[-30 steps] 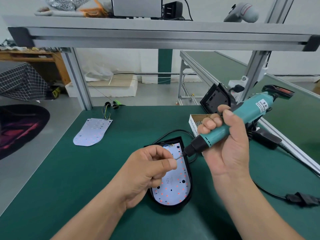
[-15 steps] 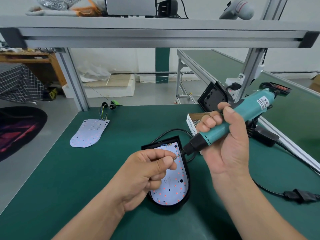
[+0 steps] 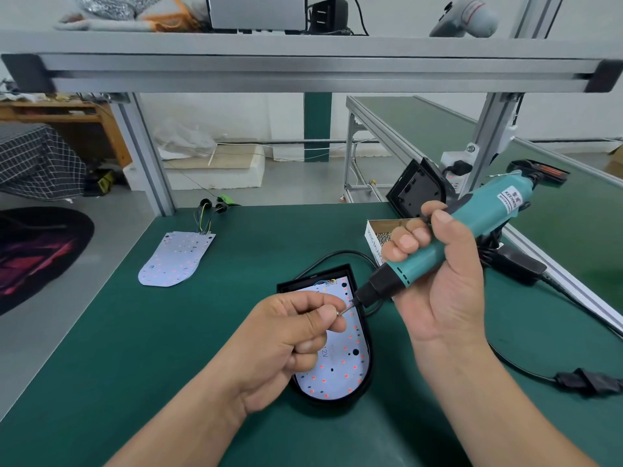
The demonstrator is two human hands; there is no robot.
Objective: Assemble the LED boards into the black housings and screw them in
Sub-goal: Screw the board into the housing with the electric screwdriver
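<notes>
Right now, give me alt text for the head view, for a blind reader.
A right hand holds a teal electric screwdriver with its bit at a screw pinched in the left hand, above an LED board seated in a black housing on a green bench. A second LED board lies left; an open box of screws sits behind the right hand.

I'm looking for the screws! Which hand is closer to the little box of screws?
Right. The right hand, gripping the teal screwdriver, sits just in front of the screw box. The left hand is farther, pinching a screw over the LED board in the black housing.
</notes>
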